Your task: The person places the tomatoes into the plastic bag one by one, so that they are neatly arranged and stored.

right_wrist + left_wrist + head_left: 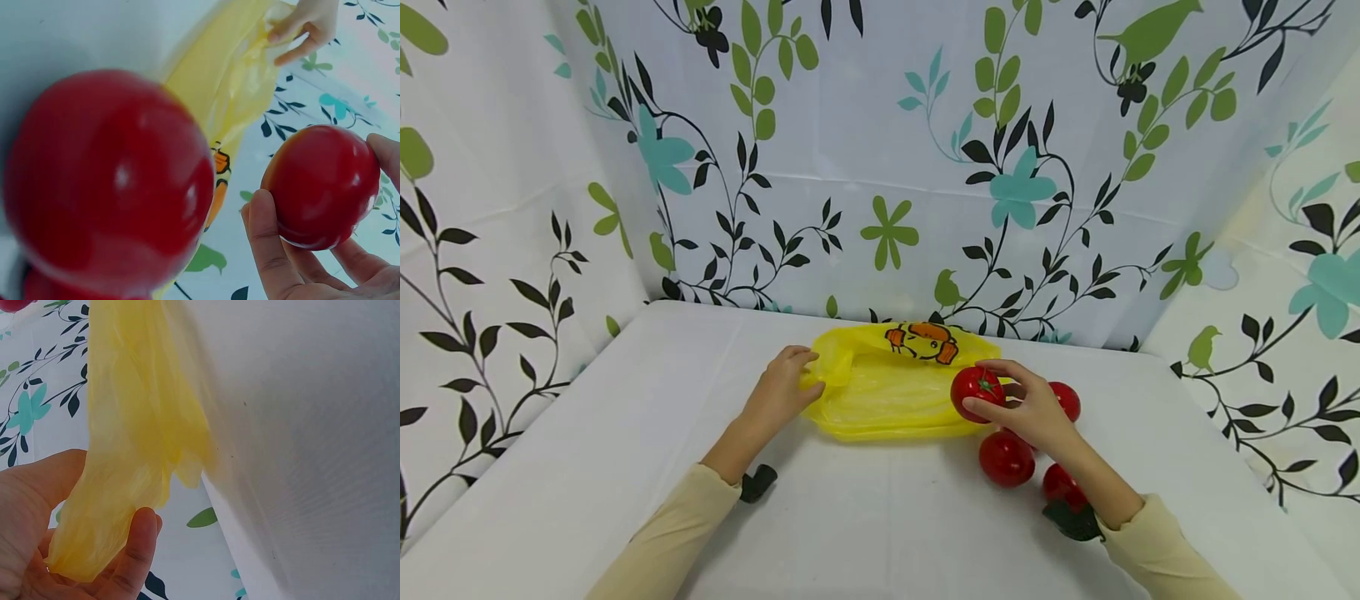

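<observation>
A yellow plastic bag (898,396) with an orange and black cartoon print lies on its side on the white table. My left hand (777,390) holds its left end; in the left wrist view the bag's crumpled edge (103,531) passes between thumb and fingers. At the bag's right end, my right hand (1036,410) grips a red tomato (976,393) with a green star-shaped top. The right wrist view shows this tomato (322,187) between thumb and fingertips. Beneath and beside the right hand lie several other red tomatoes (1007,458), partly covered by hand and forearm.
A dark green object (1073,520) lies by the right forearm, next to a red tomato (1064,487). Another small dark piece (759,483) sits beside the left wrist. Behind the table (880,517) hangs a white curtain (880,167) printed with leaves and birds.
</observation>
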`<action>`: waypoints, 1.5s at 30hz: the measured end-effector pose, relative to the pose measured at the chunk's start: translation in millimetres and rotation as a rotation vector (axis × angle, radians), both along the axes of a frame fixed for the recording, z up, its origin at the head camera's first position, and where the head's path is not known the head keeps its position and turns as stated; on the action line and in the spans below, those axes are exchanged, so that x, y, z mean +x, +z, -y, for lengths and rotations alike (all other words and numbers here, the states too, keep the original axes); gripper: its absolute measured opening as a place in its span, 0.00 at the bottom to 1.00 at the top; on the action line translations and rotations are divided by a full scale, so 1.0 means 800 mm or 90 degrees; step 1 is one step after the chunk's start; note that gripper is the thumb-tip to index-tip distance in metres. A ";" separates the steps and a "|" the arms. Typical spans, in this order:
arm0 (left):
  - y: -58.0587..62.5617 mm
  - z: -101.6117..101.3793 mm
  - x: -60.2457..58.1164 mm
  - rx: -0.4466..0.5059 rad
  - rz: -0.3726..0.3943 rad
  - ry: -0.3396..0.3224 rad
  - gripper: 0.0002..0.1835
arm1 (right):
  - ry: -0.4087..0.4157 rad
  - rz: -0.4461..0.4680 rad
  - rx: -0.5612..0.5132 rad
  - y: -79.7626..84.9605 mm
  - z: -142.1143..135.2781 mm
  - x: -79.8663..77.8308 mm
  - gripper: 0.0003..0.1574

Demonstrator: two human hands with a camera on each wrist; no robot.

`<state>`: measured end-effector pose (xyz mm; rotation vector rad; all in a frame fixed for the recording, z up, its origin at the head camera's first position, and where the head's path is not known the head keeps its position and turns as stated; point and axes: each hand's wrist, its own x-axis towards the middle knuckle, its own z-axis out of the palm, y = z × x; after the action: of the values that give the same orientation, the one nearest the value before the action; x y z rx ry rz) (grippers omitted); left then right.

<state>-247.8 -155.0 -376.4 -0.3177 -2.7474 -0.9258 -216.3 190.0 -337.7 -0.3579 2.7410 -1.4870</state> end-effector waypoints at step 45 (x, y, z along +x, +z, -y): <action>0.002 -0.001 0.003 -0.002 -0.004 -0.005 0.26 | 0.093 0.010 -0.047 -0.022 0.095 -0.012 0.37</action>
<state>-245.5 -153.9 -374.5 -0.3320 -2.7443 -0.9212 -225.9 113.7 -355.0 -0.5316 2.5901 -1.5488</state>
